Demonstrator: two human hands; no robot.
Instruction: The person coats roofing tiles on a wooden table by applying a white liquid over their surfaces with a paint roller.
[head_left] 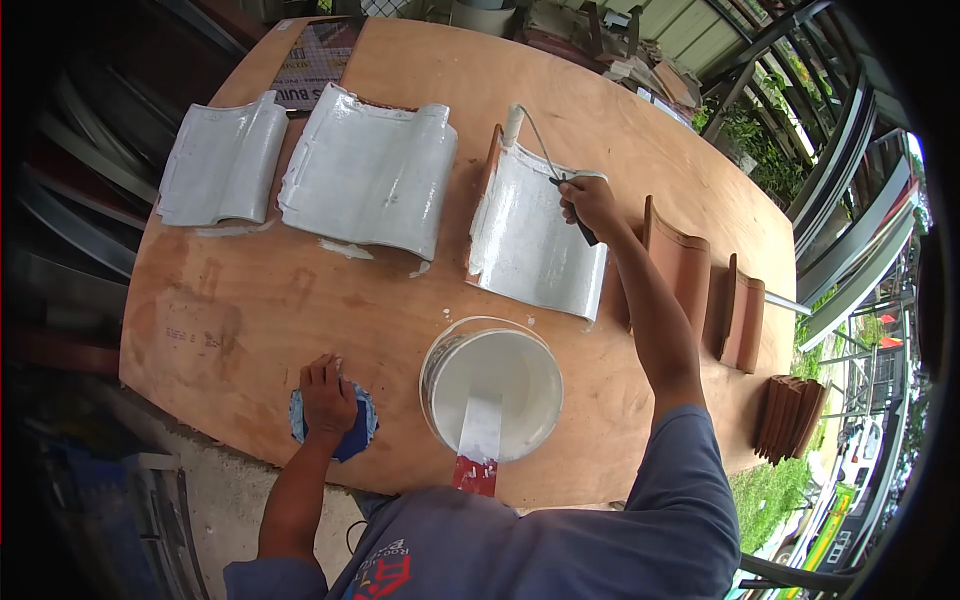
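My right hand [590, 203] is closed around the black handle of a small paint roller [513, 126]. Its white roller head touches the upper left corner of a white-coated roof tile [540, 230], whose left edge shows bare terracotta. On a blue cloth [352, 432] near the table's front edge rests my left hand [328, 396]; its fingers are bent, and whether they grip the cloth is unclear. Between the arms stands a bucket [545, 400] of white paint, with a red and white stick [478, 450] leaning inside it.
Two more white-coated tiles [222, 165] [370, 170] lie at the left of the wooden table [300, 310]. Unpainted terracotta tiles [680, 262] [742, 315] and a brown stack [790, 418] are at the right. A printed sheet [318, 62] lies at the back left.
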